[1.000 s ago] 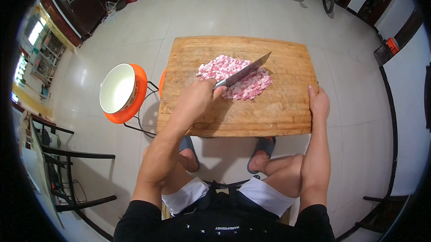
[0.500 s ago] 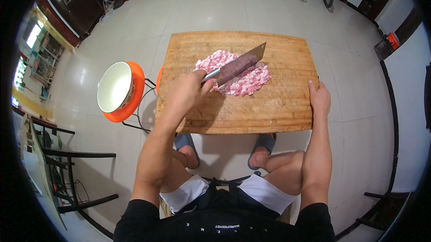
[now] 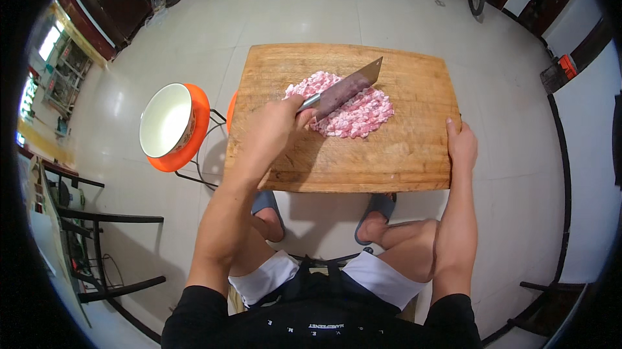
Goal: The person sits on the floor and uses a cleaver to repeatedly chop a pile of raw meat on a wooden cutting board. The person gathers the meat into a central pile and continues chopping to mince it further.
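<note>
Left hand (image 3: 280,121) clamped on cleaver (image 3: 350,90), slanting toward far right over chopped meat (image 3: 357,122), mid wooden board (image 3: 389,169); whether they touch, hard to judge. Right hand (image 3: 462,145), well apart, clasps board's right edge. Bowl (image 3: 166,120) left.

Pale, glossy floor tiles (image 3: 298,18) surround me, with a dark cabinet (image 3: 120,2) at far left. On my left, a window (image 3: 49,43) glows brightly; on my right, a white wall (image 3: 596,154) meets black skirting (image 3: 562,141).
</note>
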### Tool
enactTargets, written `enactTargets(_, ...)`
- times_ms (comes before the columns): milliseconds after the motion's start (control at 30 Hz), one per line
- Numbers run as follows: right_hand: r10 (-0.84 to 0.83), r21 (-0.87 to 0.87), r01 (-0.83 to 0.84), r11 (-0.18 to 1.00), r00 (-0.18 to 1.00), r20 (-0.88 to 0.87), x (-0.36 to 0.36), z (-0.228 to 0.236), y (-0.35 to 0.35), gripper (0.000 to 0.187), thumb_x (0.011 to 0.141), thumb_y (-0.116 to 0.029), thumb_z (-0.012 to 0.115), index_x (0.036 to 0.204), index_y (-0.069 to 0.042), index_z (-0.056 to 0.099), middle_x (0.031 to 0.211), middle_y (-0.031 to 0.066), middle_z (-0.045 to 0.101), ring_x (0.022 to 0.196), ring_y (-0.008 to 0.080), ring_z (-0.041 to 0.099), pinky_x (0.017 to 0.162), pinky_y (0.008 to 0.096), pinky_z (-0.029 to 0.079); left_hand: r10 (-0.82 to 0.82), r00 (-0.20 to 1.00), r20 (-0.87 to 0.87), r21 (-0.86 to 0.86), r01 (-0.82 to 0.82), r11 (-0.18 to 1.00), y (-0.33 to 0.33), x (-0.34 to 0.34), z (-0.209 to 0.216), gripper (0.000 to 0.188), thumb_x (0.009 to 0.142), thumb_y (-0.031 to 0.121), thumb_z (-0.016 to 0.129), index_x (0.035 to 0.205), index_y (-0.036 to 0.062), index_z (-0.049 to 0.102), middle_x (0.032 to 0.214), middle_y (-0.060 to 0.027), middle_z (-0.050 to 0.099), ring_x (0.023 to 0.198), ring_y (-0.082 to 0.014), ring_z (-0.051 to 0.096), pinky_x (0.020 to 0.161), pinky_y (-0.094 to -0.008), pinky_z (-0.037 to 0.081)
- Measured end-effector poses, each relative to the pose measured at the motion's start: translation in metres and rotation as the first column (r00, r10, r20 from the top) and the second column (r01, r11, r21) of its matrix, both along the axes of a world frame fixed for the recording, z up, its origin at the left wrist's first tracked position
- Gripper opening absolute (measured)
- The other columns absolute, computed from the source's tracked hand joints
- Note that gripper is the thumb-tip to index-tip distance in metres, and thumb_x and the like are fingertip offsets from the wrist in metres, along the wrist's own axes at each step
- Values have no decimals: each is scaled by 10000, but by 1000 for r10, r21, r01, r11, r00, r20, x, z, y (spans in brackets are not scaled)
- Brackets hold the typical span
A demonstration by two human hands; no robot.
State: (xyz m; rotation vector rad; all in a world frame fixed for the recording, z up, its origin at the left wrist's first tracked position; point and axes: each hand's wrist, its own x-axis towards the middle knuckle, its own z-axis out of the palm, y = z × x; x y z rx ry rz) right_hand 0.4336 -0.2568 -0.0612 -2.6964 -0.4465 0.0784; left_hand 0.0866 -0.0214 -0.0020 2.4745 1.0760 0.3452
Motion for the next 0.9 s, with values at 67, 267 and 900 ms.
enactTargets(67,2,-6,-2,1000,1000,15,-1,1,-1,540,1036,-564,607,1221,-75,738,1162,197,774,1104,401,714,916,521,564,35,999,28,-4,-35,999,-3,-3,24,352,1014,404,728,1150,81,756,875,-211,726,833,-416,707,732,-511,525)
enactTargets(267,-14,-13,14,1000,1000,15,8,-10,-5,551,1039,-566,601,1232,-70,739,1166,203,772,1110,414,711,935,518,558,108,945,309,-91,-83,992,-10,-13,50,340,1029,358,729,1207,70,761,831,-169,721,714,-335,656,700,-415,534)
enactTargets(900,7,16,-7,1000,1000,-13,4,-3,-1,560,1034,-563,606,1232,-56,738,1194,226,764,1127,429,708,930,534,557,44,997,62,60,-47,997,5,-15,3,347,1029,377,722,1133,46,713,826,-214,693,778,-405,675,716,-471,523)
